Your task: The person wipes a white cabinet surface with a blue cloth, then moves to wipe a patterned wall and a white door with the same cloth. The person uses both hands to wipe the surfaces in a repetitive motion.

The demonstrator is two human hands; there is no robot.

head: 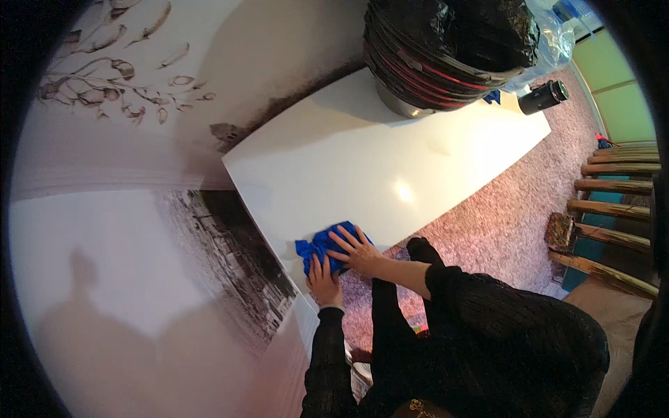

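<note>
A crumpled blue cloth or thin plastic piece (321,241) lies at the near corner of a glossy white table (334,172). My left hand (324,285) rests on its near left edge, fingers spread. Across its right part lies my right hand (357,254), fingers also spread and flat. Both palms press on the blue material without a visible grip, and the fingers cover part of it. The exact material cannot be told.
Stacked dark buckets (428,78) with black plastic stand at the table's far end, beside clear plastic (559,47) and a black cylindrical container (543,97). Walls border the table on the left and far side. Pink carpet (486,230) and a wooden slatted rail (611,209) lie to the right.
</note>
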